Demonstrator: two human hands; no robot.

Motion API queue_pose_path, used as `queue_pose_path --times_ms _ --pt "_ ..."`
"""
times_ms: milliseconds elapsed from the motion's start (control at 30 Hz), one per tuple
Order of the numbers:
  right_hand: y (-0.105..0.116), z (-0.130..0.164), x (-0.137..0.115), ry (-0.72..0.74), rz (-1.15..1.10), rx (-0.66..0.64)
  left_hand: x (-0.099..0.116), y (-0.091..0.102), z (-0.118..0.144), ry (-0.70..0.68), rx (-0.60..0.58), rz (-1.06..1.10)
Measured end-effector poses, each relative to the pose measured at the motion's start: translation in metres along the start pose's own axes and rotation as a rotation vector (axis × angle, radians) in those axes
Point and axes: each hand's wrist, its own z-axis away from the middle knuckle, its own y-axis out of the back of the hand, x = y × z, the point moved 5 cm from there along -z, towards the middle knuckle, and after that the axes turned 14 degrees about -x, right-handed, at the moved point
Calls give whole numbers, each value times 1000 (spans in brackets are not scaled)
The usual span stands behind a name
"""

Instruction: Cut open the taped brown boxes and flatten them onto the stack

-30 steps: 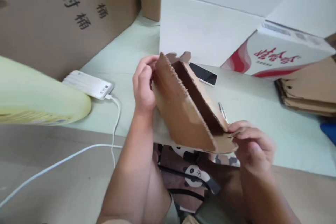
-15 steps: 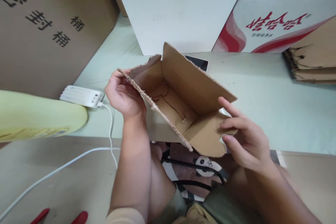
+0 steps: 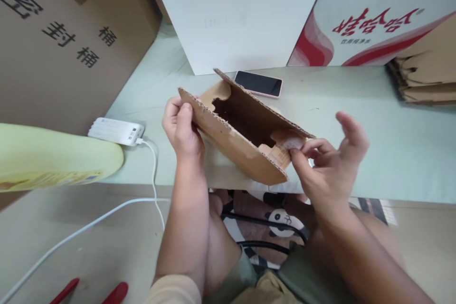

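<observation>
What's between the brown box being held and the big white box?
A phone lies on the table between the brown box and the white box, dark side up, in the head view.

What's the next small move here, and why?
I'd probably have the right hand press the right end flap further into the cardboard box: its fingertips are on that flap, the box's top is open, and the left hand holds the opposite end.

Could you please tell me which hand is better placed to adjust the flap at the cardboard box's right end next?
Probably the right hand: it is at that flap, while the left hand grips the cardboard box at its opposite end.
</observation>
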Motion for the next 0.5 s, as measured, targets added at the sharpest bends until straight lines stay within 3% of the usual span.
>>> queue_pose_path --times_ms 133,200,400,500 --pt "-8 -4 -2 62 20 -256 -3 7 -2 -52 -81 -102" --pt "-8 -3 -3 105 37 -319 -1 7 -3 -77 -149 -197" --pt "-5 1 -1 149 22 -360 6 1 -7 -81 -369 -426" --pt "5 1 17 34 68 -206 0 11 -12 -58 -339 -433"
